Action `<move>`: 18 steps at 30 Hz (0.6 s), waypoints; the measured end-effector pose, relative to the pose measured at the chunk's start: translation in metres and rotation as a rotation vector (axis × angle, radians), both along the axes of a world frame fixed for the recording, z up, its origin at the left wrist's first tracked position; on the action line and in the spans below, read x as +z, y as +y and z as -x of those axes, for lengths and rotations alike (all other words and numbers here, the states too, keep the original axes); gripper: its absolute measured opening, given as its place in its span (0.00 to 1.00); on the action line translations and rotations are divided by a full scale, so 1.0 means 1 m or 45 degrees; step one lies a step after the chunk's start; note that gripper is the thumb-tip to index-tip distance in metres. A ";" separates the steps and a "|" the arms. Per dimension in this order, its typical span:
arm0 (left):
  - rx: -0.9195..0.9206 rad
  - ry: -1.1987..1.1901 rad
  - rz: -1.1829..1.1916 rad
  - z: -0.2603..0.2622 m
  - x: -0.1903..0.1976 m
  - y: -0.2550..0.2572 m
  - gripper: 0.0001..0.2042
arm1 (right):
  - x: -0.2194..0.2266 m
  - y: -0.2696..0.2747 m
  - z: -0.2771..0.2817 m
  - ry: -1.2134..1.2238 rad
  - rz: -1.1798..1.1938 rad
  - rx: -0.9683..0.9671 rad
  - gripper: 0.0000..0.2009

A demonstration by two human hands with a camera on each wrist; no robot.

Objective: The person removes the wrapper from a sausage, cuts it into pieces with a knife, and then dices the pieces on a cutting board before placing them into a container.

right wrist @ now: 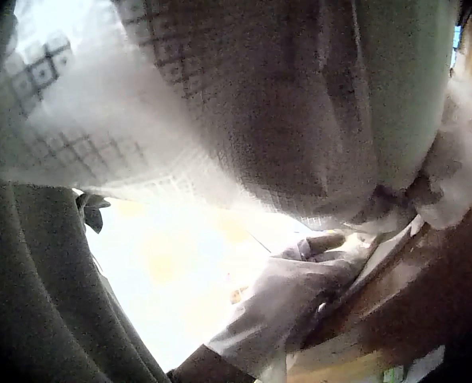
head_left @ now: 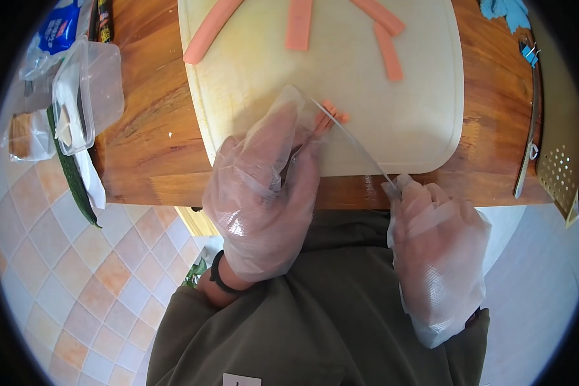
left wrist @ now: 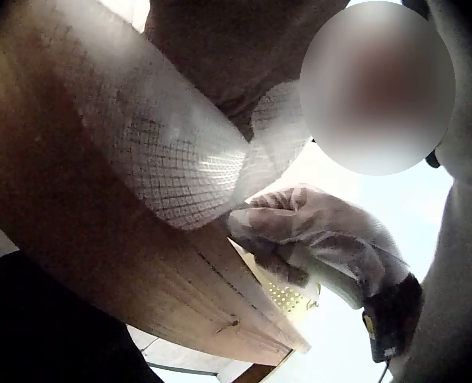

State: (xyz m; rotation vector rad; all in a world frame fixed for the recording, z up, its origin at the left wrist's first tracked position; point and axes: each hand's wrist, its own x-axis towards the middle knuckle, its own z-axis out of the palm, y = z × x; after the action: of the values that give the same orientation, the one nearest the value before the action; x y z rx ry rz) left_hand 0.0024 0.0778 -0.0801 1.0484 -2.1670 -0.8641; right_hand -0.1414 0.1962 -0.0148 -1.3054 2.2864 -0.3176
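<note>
In the head view, my right hand (head_left: 441, 257), in a clear plastic glove, grips a knife (head_left: 360, 143) by its handle, which the fingers hide. The thin blade slants up and left over the cutting board (head_left: 418, 122), its tip by small diced pink-orange pieces (head_left: 331, 110). My left hand (head_left: 260, 193), gloved too, holds a narrow pink-orange sausage strip (head_left: 320, 127) against the board, fingertips close to the blade. Most of that strip is hidden under the hand. The left wrist view shows the right hand (left wrist: 316, 235) curled; the right wrist view shows the left hand (right wrist: 292, 287) at the board's edge.
Larger sausage strips (head_left: 298, 26) lie on the board's far side. Left on the wooden table (head_left: 148, 96) are a clear plastic box (head_left: 104, 83) and a cucumber (head_left: 74, 177) that overhangs the edge. A perforated yellowish container (head_left: 556, 161) stands at the right.
</note>
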 end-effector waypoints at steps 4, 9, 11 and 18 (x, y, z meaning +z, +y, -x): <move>-0.020 0.003 0.029 -0.002 -0.003 0.000 0.25 | -0.006 0.002 -0.005 0.122 0.029 0.044 0.07; 0.038 -0.032 0.144 0.001 -0.005 -0.002 0.24 | 0.003 0.000 0.000 0.028 -0.043 0.004 0.06; 0.106 -0.008 0.188 0.004 -0.009 -0.002 0.24 | 0.004 0.000 -0.002 -0.134 -0.050 -0.124 0.05; 0.108 0.062 0.175 0.002 -0.013 -0.002 0.23 | 0.002 0.000 -0.001 0.002 0.004 -0.001 0.04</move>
State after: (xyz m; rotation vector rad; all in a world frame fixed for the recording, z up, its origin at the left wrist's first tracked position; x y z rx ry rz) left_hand 0.0003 0.0758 -0.0927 1.0326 -2.0935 -0.6852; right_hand -0.1399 0.1960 -0.0125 -1.3068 2.2888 -0.3208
